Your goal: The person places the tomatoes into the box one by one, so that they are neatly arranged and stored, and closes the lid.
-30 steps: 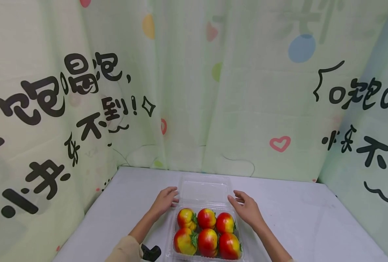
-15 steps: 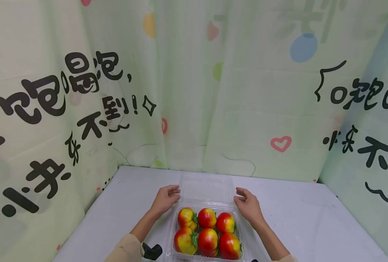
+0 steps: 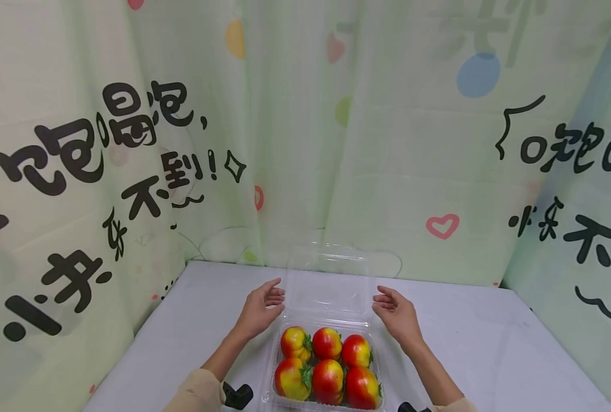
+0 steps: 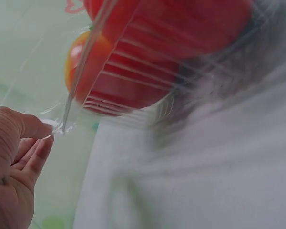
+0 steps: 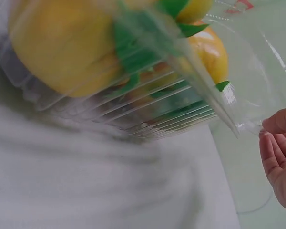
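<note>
A clear plastic clamshell box (image 3: 268, 382) stands at the front of the table, holding several red-and-yellow fruits (image 3: 327, 380) with green leaves. Its hinged lid (image 3: 328, 289) is tilted up at the back, partly overlapping the curtain in the head view. My left hand (image 3: 257, 312) pinches the lid's left edge between thumb and fingers, as the left wrist view shows close up. On the opposite side, my right hand (image 3: 399, 317) pinches the right edge; thumb (image 5: 280, 120) and fingertips meet there in the right wrist view. Ribbed box walls (image 4: 133, 78) show beside the hands, partly blurred.
The white table (image 3: 470, 337) extends to both sides of the box. A pale green curtain (image 3: 387, 171) with black lettering and coloured shapes surrounds it at the back and sides. Black straps or mounts (image 3: 238, 396) sit at the wrists.
The lid, lying back low behind the box before, now stands higher. Both hands have come to its side edges and risen slightly with it. The box and fruits stay in place.
</note>
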`<action>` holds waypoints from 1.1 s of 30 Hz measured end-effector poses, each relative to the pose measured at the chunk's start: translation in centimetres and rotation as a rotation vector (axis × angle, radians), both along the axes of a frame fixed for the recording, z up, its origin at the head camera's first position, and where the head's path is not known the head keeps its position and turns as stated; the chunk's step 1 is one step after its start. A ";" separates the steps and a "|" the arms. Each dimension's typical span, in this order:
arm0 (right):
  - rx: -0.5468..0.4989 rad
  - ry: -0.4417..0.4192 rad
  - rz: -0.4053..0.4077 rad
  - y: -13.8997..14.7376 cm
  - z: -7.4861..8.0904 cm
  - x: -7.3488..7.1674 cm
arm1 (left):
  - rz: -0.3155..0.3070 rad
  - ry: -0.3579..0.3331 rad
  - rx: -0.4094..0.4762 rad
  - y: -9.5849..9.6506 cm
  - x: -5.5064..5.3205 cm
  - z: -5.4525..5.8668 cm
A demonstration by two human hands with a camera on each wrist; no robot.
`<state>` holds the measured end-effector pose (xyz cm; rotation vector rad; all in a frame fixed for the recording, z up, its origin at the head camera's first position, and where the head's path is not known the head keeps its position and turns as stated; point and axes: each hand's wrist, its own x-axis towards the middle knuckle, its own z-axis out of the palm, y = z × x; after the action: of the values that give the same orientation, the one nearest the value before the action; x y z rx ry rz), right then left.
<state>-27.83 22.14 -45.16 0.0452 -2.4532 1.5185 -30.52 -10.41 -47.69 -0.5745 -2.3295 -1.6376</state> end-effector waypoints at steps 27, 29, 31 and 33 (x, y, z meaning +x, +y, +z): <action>0.027 0.275 -0.052 0.5 1.4 1.3 | 0.060 0.406 -0.187 0.0 1.0 1.9; 0.011 0.289 -0.046 0.6 1.3 1.5 | 0.048 0.432 -0.206 -0.1 1.0 1.7; -0.002 0.302 -0.036 0.7 1.1 1.8 | 0.044 0.447 -0.230 -0.1 1.1 1.4; -0.011 0.309 -0.022 0.8 1.0 2.1 | 0.054 0.454 -0.247 -0.2 1.2 1.1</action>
<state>-25.73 22.94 -44.20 0.2325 -2.1938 1.3982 -29.37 -10.63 -46.60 -0.8256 -2.1860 -1.0613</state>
